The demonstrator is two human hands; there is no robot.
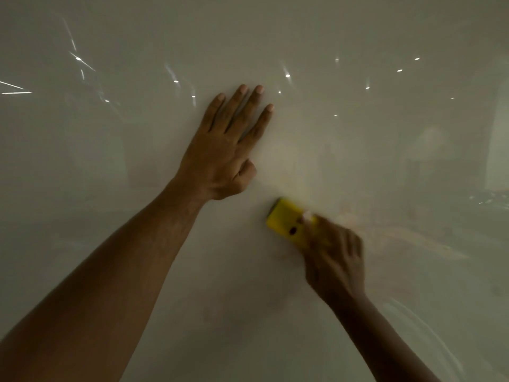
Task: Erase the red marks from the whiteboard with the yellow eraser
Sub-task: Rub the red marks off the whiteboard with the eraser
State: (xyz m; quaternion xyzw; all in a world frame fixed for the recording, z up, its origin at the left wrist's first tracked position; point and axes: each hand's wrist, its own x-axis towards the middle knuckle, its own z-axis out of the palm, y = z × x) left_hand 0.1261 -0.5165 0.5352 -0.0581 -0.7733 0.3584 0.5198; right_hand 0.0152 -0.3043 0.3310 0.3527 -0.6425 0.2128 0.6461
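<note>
The whiteboard (110, 161) fills the whole view, glossy and dim. My left hand (223, 150) lies flat against it near the middle, fingers spread and pointing up. Lower right of it, my right hand (333, 257) grips the yellow eraser (286, 220) and presses it on the board; the hand is blurred by motion. Faint reddish smears (399, 235) stretch to the right of the eraser, and a paler pink haze (281, 255) sits just below it. No sharp red lines show.
Small bright reflections of lights (287, 75) dot the upper board. A pale reflected shape (498, 150) stands at the right edge. No board frame or edge is in view.
</note>
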